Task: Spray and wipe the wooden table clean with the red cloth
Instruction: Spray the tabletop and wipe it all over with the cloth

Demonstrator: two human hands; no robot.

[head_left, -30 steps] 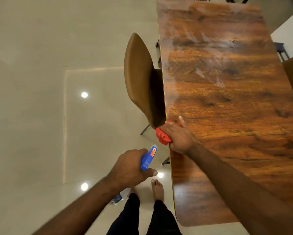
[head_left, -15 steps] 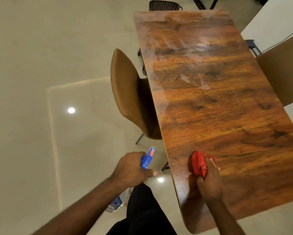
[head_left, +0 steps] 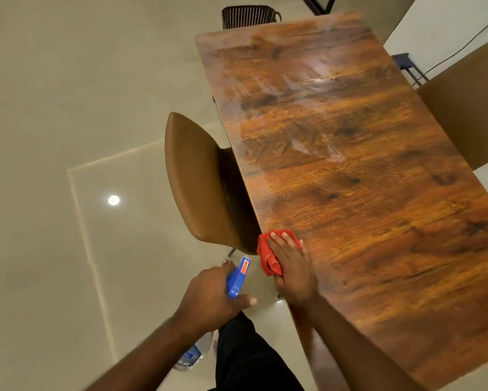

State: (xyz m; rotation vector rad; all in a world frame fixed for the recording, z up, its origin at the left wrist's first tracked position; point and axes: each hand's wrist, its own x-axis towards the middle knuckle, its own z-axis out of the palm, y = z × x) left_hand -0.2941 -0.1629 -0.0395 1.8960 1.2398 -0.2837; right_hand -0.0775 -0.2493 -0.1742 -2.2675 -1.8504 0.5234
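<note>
The wooden table [head_left: 364, 193] runs from the near right to the far middle, with pale smears on its far half. My right hand [head_left: 292, 266] presses the bunched red cloth [head_left: 267, 253] flat on the table's left edge, fingers spread over it. My left hand [head_left: 209, 299] hangs off the table to the left, over the floor, and grips the spray bottle [head_left: 237, 277] by its blue trigger head. The bottle's clear body [head_left: 193, 354] pokes out below my forearm.
A brown chair [head_left: 192, 179] is tucked against the table's left side, just beyond the cloth. Another brown chair [head_left: 468, 103] stands at the right side. A dark chair [head_left: 250, 16] sits at the far end. Pale tiled floor lies to the left.
My right hand has swept the red cloth from further in on the table back out to the left edge. The left hand keeps the spray bottle in about the same place.
</note>
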